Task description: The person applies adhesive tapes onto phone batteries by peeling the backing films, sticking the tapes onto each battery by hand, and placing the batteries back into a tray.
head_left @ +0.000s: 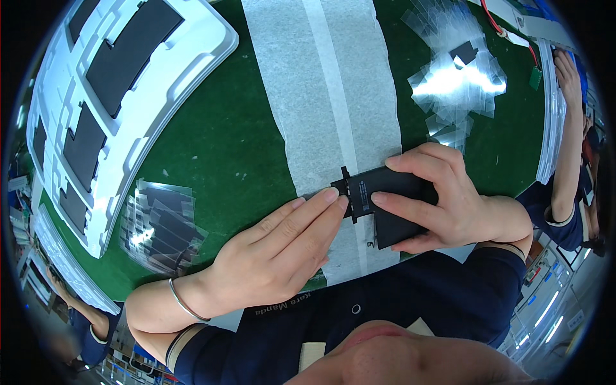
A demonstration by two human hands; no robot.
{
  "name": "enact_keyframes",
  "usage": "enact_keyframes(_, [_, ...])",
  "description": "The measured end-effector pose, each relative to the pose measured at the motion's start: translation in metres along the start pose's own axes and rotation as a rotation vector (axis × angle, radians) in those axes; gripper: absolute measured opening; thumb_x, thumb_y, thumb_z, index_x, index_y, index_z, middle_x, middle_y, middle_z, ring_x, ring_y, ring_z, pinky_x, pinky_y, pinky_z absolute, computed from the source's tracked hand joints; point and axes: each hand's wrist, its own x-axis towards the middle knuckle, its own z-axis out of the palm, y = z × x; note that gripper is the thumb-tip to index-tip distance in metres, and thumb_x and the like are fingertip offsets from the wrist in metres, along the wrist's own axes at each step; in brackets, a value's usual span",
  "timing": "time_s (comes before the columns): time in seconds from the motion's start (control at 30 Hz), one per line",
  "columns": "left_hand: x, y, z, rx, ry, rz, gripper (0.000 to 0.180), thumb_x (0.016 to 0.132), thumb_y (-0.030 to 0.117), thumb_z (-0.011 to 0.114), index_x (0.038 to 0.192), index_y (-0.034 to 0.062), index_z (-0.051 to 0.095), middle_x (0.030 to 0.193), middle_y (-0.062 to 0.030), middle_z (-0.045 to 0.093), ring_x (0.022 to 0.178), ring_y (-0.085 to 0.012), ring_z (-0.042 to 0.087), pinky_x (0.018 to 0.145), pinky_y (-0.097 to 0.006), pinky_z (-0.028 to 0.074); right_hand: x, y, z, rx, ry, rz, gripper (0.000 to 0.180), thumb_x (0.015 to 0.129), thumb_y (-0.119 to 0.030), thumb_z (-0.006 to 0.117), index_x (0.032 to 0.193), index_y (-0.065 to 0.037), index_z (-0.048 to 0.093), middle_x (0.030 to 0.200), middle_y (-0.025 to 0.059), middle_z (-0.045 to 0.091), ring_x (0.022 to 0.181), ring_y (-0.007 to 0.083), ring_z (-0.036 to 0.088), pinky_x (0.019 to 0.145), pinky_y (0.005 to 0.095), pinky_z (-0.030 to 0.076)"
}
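Observation:
A flat black battery pack [396,187] lies over the white paper strip close to my body. It has a printed label and a narrow black connector piece across its left end. My right hand [443,199] grips the pack from the right, fingers curved over its top and edges. My left hand [279,247] comes in from the left with its fingers held together. Its fingertips press on the left end by the connector piece and hide part of it. The left thumb is mostly hidden under the hand.
A white molded tray [157,106] holding several black flat packs [128,54] stands at the left. Clear film sheets [163,228] lie below it, and another film pile [459,83] sits far right. A white paper strip [327,83] crosses the green table [218,160]. Co-workers' arms [564,141] show at both sides.

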Motion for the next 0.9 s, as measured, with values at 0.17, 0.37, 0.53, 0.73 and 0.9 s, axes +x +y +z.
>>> enact_keyframes(0.17, [0.0001, 0.0001, 0.0006, 0.015, 0.006, 0.009, 0.037, 0.066, 0.016, 0.062, 0.094, -0.0073, 0.062, 0.109, -0.0172, 0.056, 0.108, -0.0315, 0.051, 0.085, -0.036, 0.049, -0.0002, -0.0002, 0.0009, 0.002, 0.004, 0.004, 0.073, 0.044, -0.034, 0.073, 0.111, -0.009, 0.058, 0.119, 0.0165, 0.044, 0.100, 0.0319, 0.042, 0.081, 0.0406, 0.037])
enact_keyframes(0.37, [0.0003, -0.0002, 0.0006, 0.007, 0.008, 0.009, 0.037, 0.065, 0.016, 0.063, 0.094, -0.0075, 0.062, 0.109, -0.0169, 0.056, 0.108, -0.0314, 0.051, 0.084, -0.035, 0.050, -0.0002, -0.0004, 0.0004, 0.002, -0.002, 0.004, 0.075, 0.042, -0.033, 0.074, 0.111, -0.009, 0.058, 0.119, 0.0165, 0.044, 0.101, 0.0318, 0.042, 0.081, 0.0407, 0.037])
enact_keyframes(0.53, [0.0001, 0.0007, 0.0004, 0.002, 0.014, 0.004, 0.038, 0.065, 0.016, 0.063, 0.094, -0.0077, 0.062, 0.108, -0.0167, 0.056, 0.108, -0.0312, 0.052, 0.084, -0.035, 0.050, -0.0001, -0.0016, -0.0002, 0.001, -0.011, 0.008, 0.075, 0.042, -0.033, 0.074, 0.111, -0.010, 0.058, 0.120, 0.0165, 0.043, 0.101, 0.0320, 0.042, 0.081, 0.0408, 0.037])
enact_keyframes(0.73, [0.0004, -0.0005, 0.0005, 0.003, 0.018, 0.001, 0.039, 0.065, 0.015, 0.063, 0.095, -0.0081, 0.061, 0.109, -0.0167, 0.056, 0.108, -0.0308, 0.052, 0.083, -0.035, 0.049, 0.0007, -0.0014, -0.0015, -0.005, -0.023, 0.018, 0.075, 0.042, -0.031, 0.075, 0.111, -0.010, 0.058, 0.120, 0.0164, 0.043, 0.102, 0.0323, 0.041, 0.080, 0.0409, 0.037])
enact_keyframes(0.9, [0.0000, 0.0003, -0.0012, -0.002, 0.008, -0.007, 0.038, 0.065, 0.015, 0.063, 0.096, -0.0077, 0.061, 0.110, -0.0172, 0.056, 0.108, -0.0307, 0.052, 0.085, -0.035, 0.048, 0.0014, -0.0022, -0.0017, -0.006, -0.030, 0.023, 0.075, 0.042, -0.031, 0.075, 0.111, -0.010, 0.058, 0.121, 0.0161, 0.043, 0.102, 0.0321, 0.041, 0.080, 0.0410, 0.037])
